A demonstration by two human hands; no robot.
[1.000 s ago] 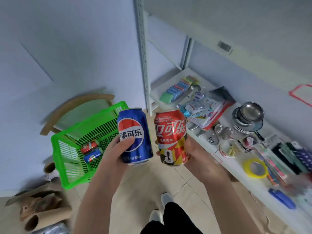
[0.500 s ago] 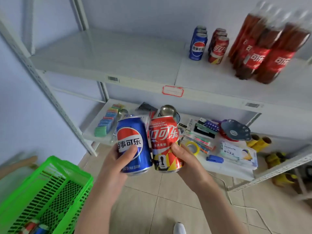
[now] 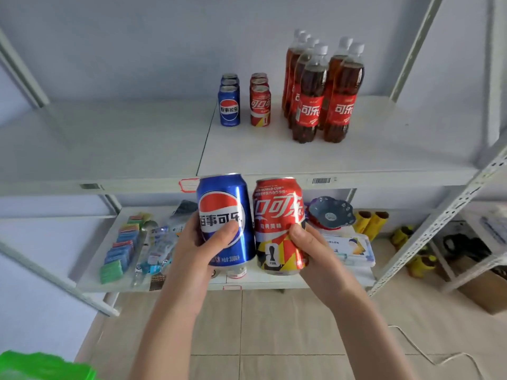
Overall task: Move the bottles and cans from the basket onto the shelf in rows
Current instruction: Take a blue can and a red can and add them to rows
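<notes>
The left hand (image 3: 192, 250) has its grip closed around an upright blue can (image 3: 226, 219); the right hand (image 3: 315, 250) clasps an upright red can (image 3: 279, 224) beside it, both just below the shelf's (image 3: 274, 160) front edge. Near its back edge stand can rows (image 3: 244, 105) and bottles (image 3: 323, 91). The green basket (image 3: 41, 364) shows at bottom left.

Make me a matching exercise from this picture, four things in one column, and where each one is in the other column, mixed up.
Things:
1. held blue can
2. held red can
3. cola bottles
4. green basket

Places:
A. standing in rows on the upper shelf, right of the can rows
B. in the right hand
C. bottom left corner of the view, at floor level
D. in the left hand

Pairs: 1-D, 2-B, 3-A, 4-C
</notes>
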